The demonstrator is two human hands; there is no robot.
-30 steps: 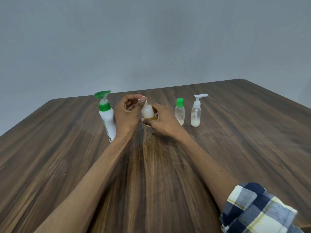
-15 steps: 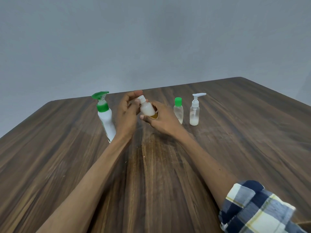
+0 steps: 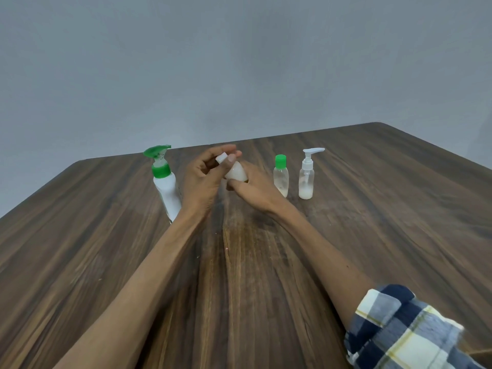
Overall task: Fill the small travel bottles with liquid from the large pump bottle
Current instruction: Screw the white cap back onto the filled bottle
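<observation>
A small travel bottle (image 3: 236,172) full of white liquid leans to the left over the middle of the table (image 3: 372,235). My right hand (image 3: 255,189) grips its lower body. My left hand (image 3: 201,179) pinches its white cap (image 3: 221,157) between thumb and fingers. The large white pump bottle (image 3: 166,189) with a green pump head stands just left of my left hand. To the right stand a green-capped clear bottle (image 3: 281,177) and a clear bottle with a white pump (image 3: 306,177), both holding a little white liquid at the bottom.
The dark wooden table reaches a grey wall (image 3: 239,62) at the back. A rolled-up checked sleeve (image 3: 404,331) covers my right upper forearm at the bottom right.
The small bottle has tipped further to the left in my right hand. My left fingers have shifted on its cap.
</observation>
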